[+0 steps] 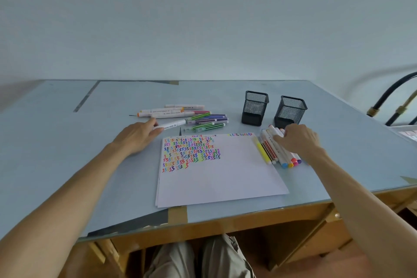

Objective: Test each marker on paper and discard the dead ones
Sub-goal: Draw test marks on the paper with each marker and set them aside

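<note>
left hand (137, 134): grips white marker (172, 124) left of paper (216, 176) | right hand (297, 140): fingers curled on marker row (276, 150) right of paper

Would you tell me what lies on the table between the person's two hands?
In the head view, the scribbled paper lies between the left hand and right hand.

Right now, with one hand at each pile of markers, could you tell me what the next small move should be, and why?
Probably lift the white marker that the left hand touches and bring it to the paper for a test squiggle. The right hand merely rests on the right pile, and blank paper remains below the squiggles.
</note>
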